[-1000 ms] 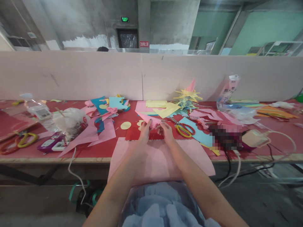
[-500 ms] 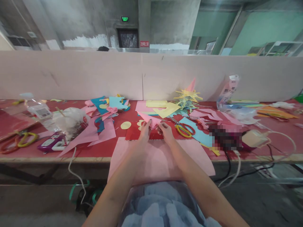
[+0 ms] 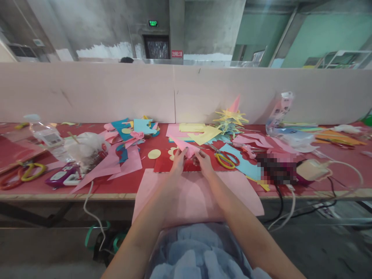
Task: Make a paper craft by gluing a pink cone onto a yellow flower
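Note:
Between both hands is a folded pink paper piece (image 3: 187, 147) with a point rising to the upper left. My left hand (image 3: 178, 161) pinches its left side, and my right hand (image 3: 203, 161) grips its right side. Beneath them lies a red sheet (image 3: 162, 162) with a pale yellow flower shape (image 3: 172, 153) on it, partly hidden by my left hand. A yellow paper circle (image 3: 154, 154) rests left of the flower. Large pink paper (image 3: 197, 197) hangs over the table's front edge under my forearms. Scissors with yellow and red handles (image 3: 226, 160) lie right of my right hand.
Pink and blue paper scraps (image 3: 124, 155), a purple device (image 3: 62, 176), more scissors (image 3: 33, 171) and a plastic bottle (image 3: 45, 131) are on the left. A layered paper tree (image 3: 231, 118) stands behind. Cables and a white charger (image 3: 310, 170) are at the right.
The pink piece has tilted slightly in my fingers. Both hands have stayed in nearly the same place.

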Demonstrator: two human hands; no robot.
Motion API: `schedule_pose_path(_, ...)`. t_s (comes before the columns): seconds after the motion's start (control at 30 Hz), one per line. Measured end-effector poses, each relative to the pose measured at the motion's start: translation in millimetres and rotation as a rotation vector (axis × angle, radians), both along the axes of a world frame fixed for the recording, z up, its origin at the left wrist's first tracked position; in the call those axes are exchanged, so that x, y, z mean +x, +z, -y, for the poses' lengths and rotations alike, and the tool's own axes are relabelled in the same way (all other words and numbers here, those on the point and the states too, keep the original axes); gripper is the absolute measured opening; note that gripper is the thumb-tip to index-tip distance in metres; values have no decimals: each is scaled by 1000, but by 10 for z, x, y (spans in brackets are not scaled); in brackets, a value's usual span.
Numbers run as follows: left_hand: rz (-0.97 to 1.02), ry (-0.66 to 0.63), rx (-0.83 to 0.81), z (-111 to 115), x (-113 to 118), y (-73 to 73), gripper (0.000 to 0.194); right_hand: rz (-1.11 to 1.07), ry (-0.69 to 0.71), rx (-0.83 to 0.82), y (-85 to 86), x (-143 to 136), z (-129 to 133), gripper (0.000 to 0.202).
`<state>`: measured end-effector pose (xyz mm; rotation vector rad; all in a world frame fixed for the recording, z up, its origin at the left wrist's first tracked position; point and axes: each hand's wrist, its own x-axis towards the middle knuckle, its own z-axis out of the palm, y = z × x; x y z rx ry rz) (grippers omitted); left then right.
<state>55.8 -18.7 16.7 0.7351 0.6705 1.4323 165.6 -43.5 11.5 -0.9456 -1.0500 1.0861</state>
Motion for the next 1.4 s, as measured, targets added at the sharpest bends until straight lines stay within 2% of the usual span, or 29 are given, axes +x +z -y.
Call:
schedule_pose_path(0.3, -52, -10, 18, -14, 4, -18, 35, 81, -54, 22, -37, 18, -34, 34)
schedule_pose_path(0.83, -160, 56, 59, -57, 29, -40, 35, 248, -83, 76, 50, 9, 29, 35)
schedule_pose_path(1.07, -158, 42, 34, -71, 23, -71, 35, 263, -15, 81, 22, -16, 29, 37)
schedule_pose_path(1.4, -134, 143, -50, -12, -37, -21, 37, 219, 35, 74, 62, -33, 71, 40)
